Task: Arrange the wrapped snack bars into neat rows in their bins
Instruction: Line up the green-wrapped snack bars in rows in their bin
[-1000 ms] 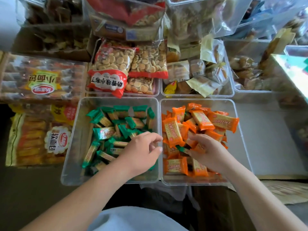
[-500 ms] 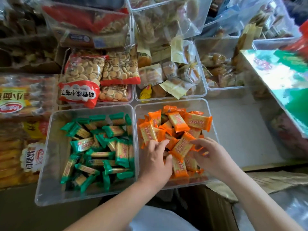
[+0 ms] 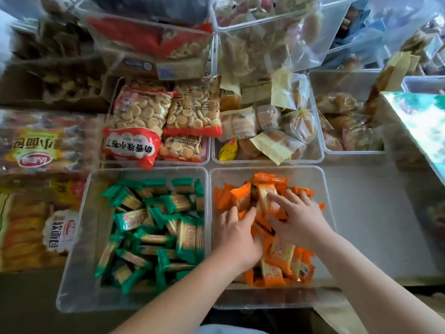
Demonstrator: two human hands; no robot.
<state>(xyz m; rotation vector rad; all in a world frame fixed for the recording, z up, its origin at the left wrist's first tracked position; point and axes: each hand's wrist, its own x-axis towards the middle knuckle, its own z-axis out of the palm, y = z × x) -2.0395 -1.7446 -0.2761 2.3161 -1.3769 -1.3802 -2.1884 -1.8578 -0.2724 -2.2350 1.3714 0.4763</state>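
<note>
Two clear plastic bins stand side by side in front of me. The left bin [image 3: 72, 237] holds a loose jumble of green-wrapped snack bars [image 3: 154, 232]. In the right bin [image 3: 265, 171] lies a heap of orange-wrapped snack bars [image 3: 279, 256]. Both hands are inside the right bin. My left hand [image 3: 237, 237] lies on the heap's left side with its fingers stretched forward among the bars. My right hand [image 3: 296, 220] rests palm down on the heap's middle, fingers spread over several bars. Neither hand plainly grips a bar.
Behind the bins stand a bin of biscuit bags [image 3: 137, 121], a bin of wrapped cakes [image 3: 265, 126] and another bin of pastries [image 3: 342, 116]. Bread packs [image 3: 36, 145] lie at the left. A colourful box [image 3: 421, 121] juts in at the right, above bare grey shelf [image 3: 373, 213].
My left hand has left the green bin and crossed into the orange bin. Both hands have pushed further forward over the orange heap, the right one now spread flat on it.
</note>
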